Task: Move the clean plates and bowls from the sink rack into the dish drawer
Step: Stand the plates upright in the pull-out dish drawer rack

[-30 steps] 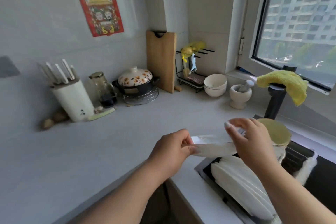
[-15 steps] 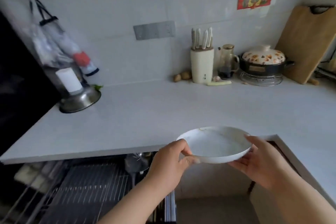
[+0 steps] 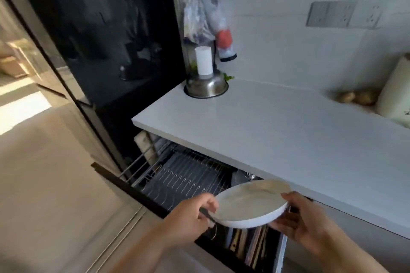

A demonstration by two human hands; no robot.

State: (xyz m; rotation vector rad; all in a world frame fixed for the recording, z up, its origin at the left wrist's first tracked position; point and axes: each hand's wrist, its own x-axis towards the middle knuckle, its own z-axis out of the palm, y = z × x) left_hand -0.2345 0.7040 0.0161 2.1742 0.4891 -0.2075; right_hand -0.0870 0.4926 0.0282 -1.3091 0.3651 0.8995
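Observation:
I hold a shallow white plate (image 3: 250, 204) with both hands over the pulled-out dish drawer (image 3: 190, 180). My left hand (image 3: 190, 217) grips its near-left rim, and my right hand (image 3: 304, 219) supports its right edge from below. The plate is roughly level, tilted slightly toward me. The drawer sits under the white countertop (image 3: 277, 131); its wire rack has rows of upright prongs, mostly bare at the left. Several flat items stand on edge in the drawer's right part (image 3: 250, 244), below the plate. The sink rack is out of view.
A steel bowl (image 3: 206, 87) with a white cylinder in it stands at the counter's left end. Plastic bags (image 3: 206, 22) hang on the wall above it. A dark glass door (image 3: 99, 51) stands left of the drawer. Potatoes (image 3: 355, 96) lie at the back right.
My view swung left from the sink to the drawer. The plate, held in both hands, has travelled from above the sink rack to over the open drawer and lowered.

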